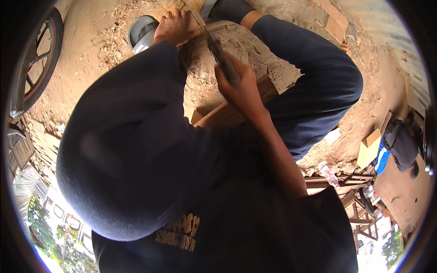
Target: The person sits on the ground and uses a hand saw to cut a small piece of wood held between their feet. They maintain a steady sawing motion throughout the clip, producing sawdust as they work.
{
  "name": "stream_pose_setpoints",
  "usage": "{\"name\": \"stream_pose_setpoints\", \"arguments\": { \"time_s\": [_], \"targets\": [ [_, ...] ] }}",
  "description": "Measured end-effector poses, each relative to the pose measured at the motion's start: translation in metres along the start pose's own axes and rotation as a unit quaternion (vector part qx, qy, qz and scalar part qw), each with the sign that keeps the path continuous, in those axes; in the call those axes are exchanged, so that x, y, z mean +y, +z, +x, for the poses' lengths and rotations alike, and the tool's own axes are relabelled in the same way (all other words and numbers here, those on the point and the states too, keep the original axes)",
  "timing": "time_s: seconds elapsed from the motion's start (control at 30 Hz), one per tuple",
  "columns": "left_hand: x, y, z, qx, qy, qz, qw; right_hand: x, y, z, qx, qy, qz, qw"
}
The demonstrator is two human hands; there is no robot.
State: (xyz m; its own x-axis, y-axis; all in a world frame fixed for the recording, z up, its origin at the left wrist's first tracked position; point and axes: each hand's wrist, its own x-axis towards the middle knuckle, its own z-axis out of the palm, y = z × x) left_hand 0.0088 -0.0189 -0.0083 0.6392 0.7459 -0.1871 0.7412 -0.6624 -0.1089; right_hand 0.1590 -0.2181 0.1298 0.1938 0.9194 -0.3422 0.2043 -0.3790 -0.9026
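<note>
My right hand (237,86) is closed round the dark handle of a long, narrow-bladed tool (219,55). Its thin blade runs up past the top edge, so its tip and exact kind cannot be made out. Beside the blade, a bare left foot (173,26) rests on or against a pale strip of wood (217,27) near the ground. My left hand does not show; the bent left leg (123,150) in dark cloth fills that side. Below my right wrist lies a brown wooden block (230,111), partly covered by my arm and clothing.
A grey-black sandal (142,32) lies by the bare foot. Dusty ground carries chips and scraps. At far left stands a spoked wheel (43,59). To the right are an open cardboard box (368,148), a dark bag (401,143), a plastic bottle (328,174) and corrugated sheeting (405,45).
</note>
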Motion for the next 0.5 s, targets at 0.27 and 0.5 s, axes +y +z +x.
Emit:
{"name": "stream_pose_setpoints", "arguments": {
  "time_s": [0.27, 0.5],
  "targets": [
    [0.0, -0.014, -0.005, -0.049, -0.025, -0.025, 0.998, 0.011, -0.014, -0.069, 0.016, -0.104, -0.064, 0.992],
    [0.0, -0.01, 0.001, -0.084, -0.022, -0.008, 0.996, -0.004, -0.009, -0.054, -0.019, -0.075, -0.081, 0.994]
  ]
}}
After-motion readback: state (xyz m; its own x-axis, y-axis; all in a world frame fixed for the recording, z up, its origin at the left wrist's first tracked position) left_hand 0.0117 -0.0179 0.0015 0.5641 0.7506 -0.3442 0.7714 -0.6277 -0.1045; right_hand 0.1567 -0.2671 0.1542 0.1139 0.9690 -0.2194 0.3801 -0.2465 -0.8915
